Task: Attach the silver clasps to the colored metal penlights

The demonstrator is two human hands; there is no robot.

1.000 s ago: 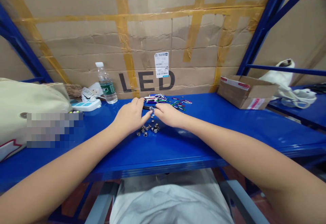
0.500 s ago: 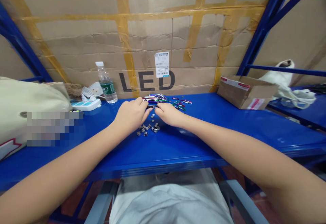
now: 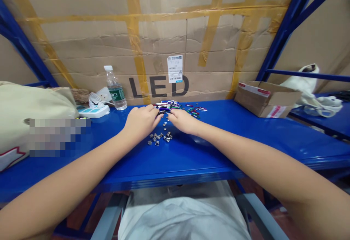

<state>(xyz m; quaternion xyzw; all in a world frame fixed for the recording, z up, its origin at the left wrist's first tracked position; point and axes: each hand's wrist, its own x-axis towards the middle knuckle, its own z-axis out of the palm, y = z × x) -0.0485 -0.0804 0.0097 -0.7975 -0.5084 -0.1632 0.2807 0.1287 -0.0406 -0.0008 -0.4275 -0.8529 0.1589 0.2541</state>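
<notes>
My left hand [image 3: 142, 122] is closed around a slim black object [image 3: 160, 113], whose end sticks out between thumb and fingers. Its kind is not clear. Just to the right, my right hand [image 3: 183, 121] has its fingertips pinched together close to that end; whether they hold something small is hidden. Below the hands lie a few small round discs [image 3: 164, 124] and a loose group of small shiny metal pieces [image 3: 168, 136]. Behind the fingers is a pile of slim coloured metal items [image 3: 167, 104], with several coloured carabiners [image 3: 201, 109] to its right.
The blue tabletop [image 3: 175, 160] backs onto a large taped cardboard box [image 3: 153, 50]. At left are a water bottle [image 3: 116, 92], a white power strip [image 3: 94, 111] and a pale bag [image 3: 35, 101]. A small open carton [image 3: 262, 101] stands right, beside the blue rack post [image 3: 284, 32].
Both hands stay almost in place, and the view shifts slightly. A small shiny bit seen between the fingertips earlier is less visible now, and the gap there looks a little wider.
</notes>
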